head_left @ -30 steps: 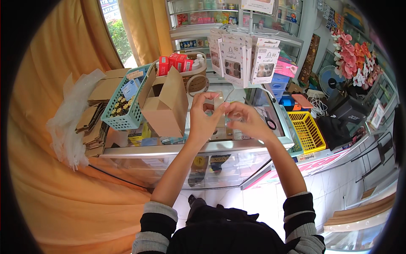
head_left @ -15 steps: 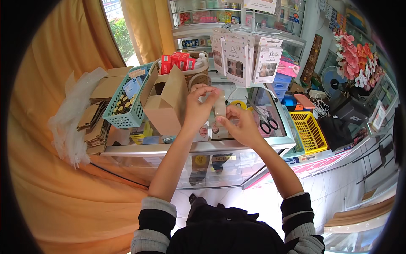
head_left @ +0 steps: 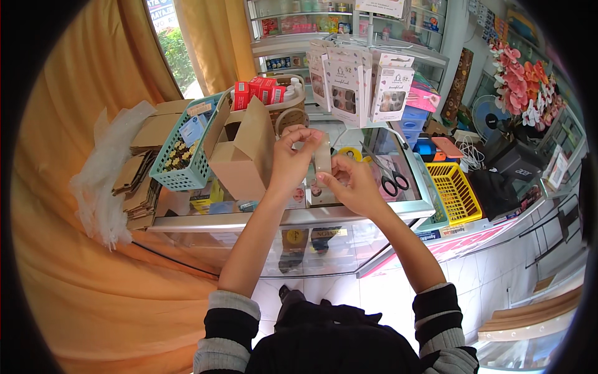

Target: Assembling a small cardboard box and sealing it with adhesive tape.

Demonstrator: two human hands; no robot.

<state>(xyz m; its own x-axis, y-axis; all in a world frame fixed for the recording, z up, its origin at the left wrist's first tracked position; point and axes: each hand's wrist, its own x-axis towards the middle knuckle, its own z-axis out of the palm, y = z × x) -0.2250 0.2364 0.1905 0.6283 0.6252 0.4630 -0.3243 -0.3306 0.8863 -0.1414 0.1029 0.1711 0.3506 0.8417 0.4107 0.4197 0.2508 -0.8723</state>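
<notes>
- Stretching between the two hands, a narrow strip of translucent tape (head_left: 322, 156) hangs nearly upright above the glass display counter (head_left: 349, 215).
- The left hand (head_left: 294, 156) is closed, its thumb and forefinger pinching the strip's upper end.
- The right hand (head_left: 354, 184) has its fingers curled, with the thumb at the strip's lower end; whether it pinches the strip or only touches it, I cannot tell.
- Just left of the left hand, a brown cardboard box (head_left: 240, 171) stands on the counter with its top flaps raised.
- Black-handled scissors (head_left: 393, 182) lie on the glass to the right of the right hand, blades pointing away from the person.
- Beyond the right hand's fingers shows a yellow round item (head_left: 350, 153), partly hidden.
- Farther left stands a mint-green perforated plastic basket (head_left: 180, 181), next to stacked flattened cardboard (head_left: 134, 184) and crumpled clear plastic wrapping (head_left: 106, 181).
- Behind the box, a tan basket (head_left: 274, 111) bears red cartons (head_left: 255, 92) and white-capped bottles (head_left: 290, 93).
- Boxed press-on nail sets (head_left: 346, 90) hang on a rack past the hands.
- On the right are a yellow slatted plastic basket (head_left: 466, 218), a coral smartphone (head_left: 447, 148), a black monitor (head_left: 523, 161) and artificial flowers (head_left: 514, 81).
</notes>
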